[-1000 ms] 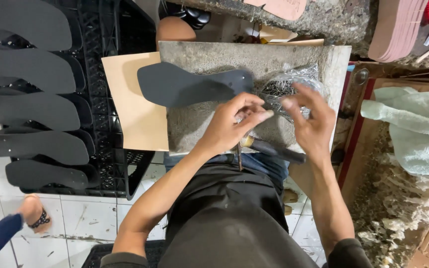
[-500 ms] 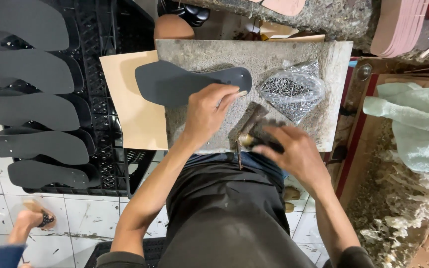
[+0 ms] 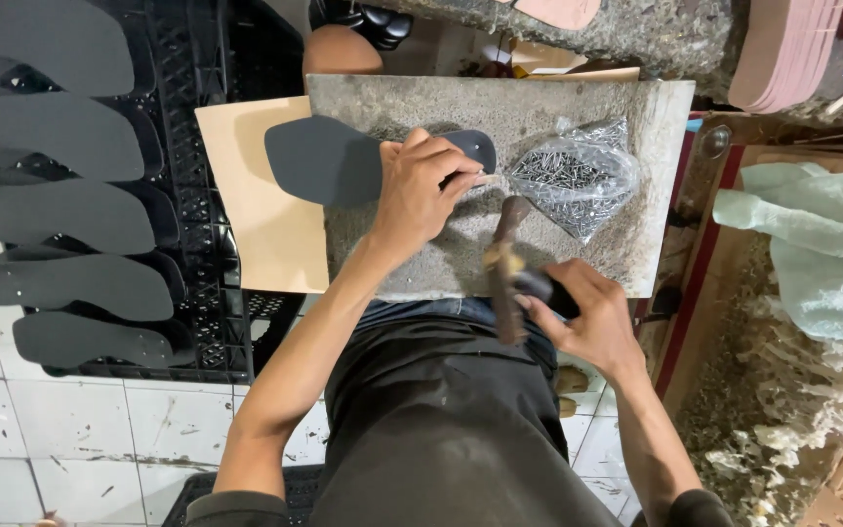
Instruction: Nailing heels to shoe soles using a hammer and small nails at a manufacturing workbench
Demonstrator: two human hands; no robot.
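Sole [image 3: 329, 161] flat on tabletop [image 3: 656, 107], long axis 3–9 o'clock | my left hand [image 3: 421, 190] fingers pinned on its heel | my right hand [image 3: 578, 317] fingers wrapped around hammer [image 3: 507, 263] at 5 o'clock

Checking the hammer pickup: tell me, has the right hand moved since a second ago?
Yes. The right hand moved from beside the bag of nails down toward the stone slab's near edge, now gripping a hammer.

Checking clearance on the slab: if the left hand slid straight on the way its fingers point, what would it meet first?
Probably the clear bag of nails, just beyond the left hand and the dark sole's heel.
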